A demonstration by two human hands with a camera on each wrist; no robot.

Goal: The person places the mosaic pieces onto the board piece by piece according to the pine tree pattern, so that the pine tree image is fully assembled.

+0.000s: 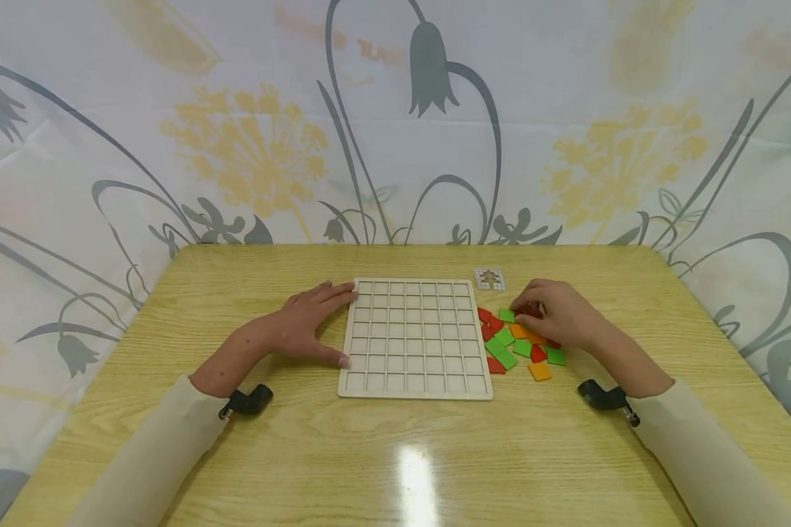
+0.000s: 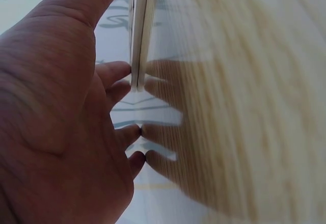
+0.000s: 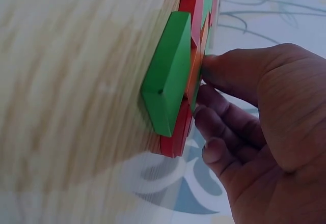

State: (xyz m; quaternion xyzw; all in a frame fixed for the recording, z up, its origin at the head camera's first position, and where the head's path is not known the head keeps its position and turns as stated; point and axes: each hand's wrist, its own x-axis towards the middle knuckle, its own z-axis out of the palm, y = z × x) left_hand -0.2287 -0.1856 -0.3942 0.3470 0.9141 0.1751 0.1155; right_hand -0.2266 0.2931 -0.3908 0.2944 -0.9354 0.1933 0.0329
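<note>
Bright tiles (image 1: pixel 522 348) lie beside a gridded board (image 1: pixel 415 344).

Light wood-grain bench (image 1: pixel 316 454). On it lies a pale square-gridded board (image 1: pixel 417 339); at the board's three o'clock, a loose heap of green, red and orange tiles (image 1: pixel 522 348); at two o'clock, a small pattern card (image 1: pixel 490 279). One orange square (image 1: pixel 539 372) sits at the heap's five o'clock edge.

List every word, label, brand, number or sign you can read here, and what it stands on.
Readable text: none.
Patterned backdrop: faint orange marks near the top, too blurred to tell whether they are letters.
Small card: a gridded picture; any print is too small to read.
Gridded board and colored tiles: no lettering visible.
</note>
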